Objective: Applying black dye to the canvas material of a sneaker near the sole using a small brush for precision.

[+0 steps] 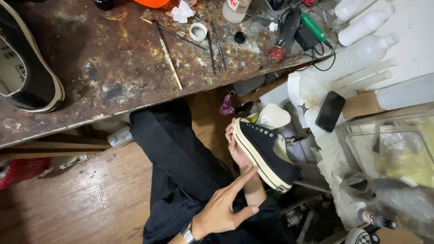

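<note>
My right hand (236, 147) grips a black canvas sneaker (266, 151) with a cream sole by its toe end, holding it below the table edge, beside my knee in black trousers (176, 149). The shoe is turned on its side, with its laces and eyelets facing up and right. My left hand (224, 208), with a metal watch on the wrist, hovers lower down with its fingers spread and straight. Its fingertips reach my right forearm. It holds nothing.
A second black sneaker (27, 68) lies on the stained worktable (113, 68) at the left. Thin sticks and brushes (169, 56), a small white cup (198, 31) and a green-handled tool (313, 26) lie further back. White bottles (366, 45), a black phone (330, 110) and plastic bags (393, 158) crowd the right.
</note>
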